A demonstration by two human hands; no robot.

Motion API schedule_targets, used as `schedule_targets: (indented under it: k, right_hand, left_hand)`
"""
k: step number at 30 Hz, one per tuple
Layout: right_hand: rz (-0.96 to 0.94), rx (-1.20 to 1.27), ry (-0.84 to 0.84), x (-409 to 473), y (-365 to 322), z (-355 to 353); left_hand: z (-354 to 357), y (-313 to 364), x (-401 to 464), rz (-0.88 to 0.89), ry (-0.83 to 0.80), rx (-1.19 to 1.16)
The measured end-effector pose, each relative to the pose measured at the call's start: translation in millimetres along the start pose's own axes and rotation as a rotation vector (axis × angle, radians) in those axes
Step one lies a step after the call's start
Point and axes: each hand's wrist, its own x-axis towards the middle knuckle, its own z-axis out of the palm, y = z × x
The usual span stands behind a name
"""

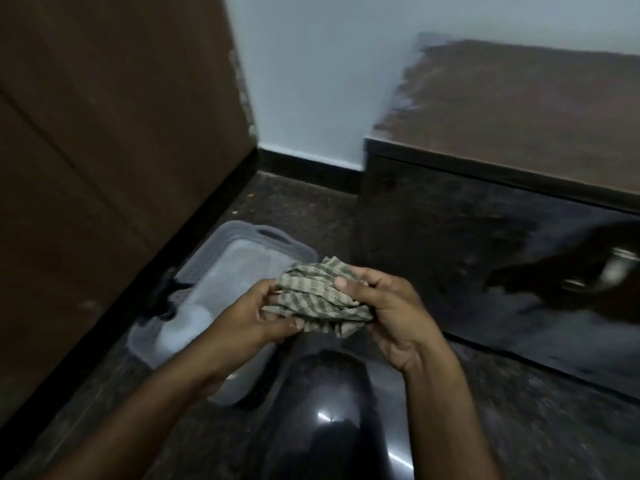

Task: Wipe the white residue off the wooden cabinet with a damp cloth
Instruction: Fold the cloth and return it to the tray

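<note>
Both hands on the crumpled beige-and-grey striped cloth (320,299), held mid-air above the dark speckled stone floor (519,427). Left hand (256,317) pinches its lower left edge, thumb on top, fingers curled under. Right hand (384,306) wraps the right side, thumb pressed on the upper folds; most of the bunch sits between the two grips. Low wooden cabinet (519,109) is up right, well apart, white residue (412,84) along its left edge. Translucent plastic basket (242,251) with white bottle (183,327) sits below left hand.
</note>
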Motion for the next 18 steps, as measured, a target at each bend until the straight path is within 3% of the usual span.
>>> schedule_targets:
  k: [4, 7, 10, 12, 16, 18]
  right_hand:
    - [0.051, -0.029, -0.033, 30, 12, 34]
    - [0.066, -0.026, -0.062, 58, 22, 58]
    - [0.09, -0.056, -0.044, 82, 40, 76]
    - [0.084, -0.111, 0.03, 96, 58, 84]
    - [0.079, -0.276, 0.166, 128, 105, 97]
    - [0.086, -0.345, 0.213, 147, 129, 99]
  left_hand:
    - [-59, -29, -18, -0.099, 0.063, 0.004]
    - [-82, -51, -19, -0.076, 0.245, -0.033]
    - [-84, -70, -11, -0.031, 0.398, 0.099]
    - [-77, -81, -5, -0.046, 0.39, 0.14]
    - [-65, -93, 17, -0.119, 0.315, -0.041]
    - [-64, -97, 34, -0.133, 0.358, -0.052]
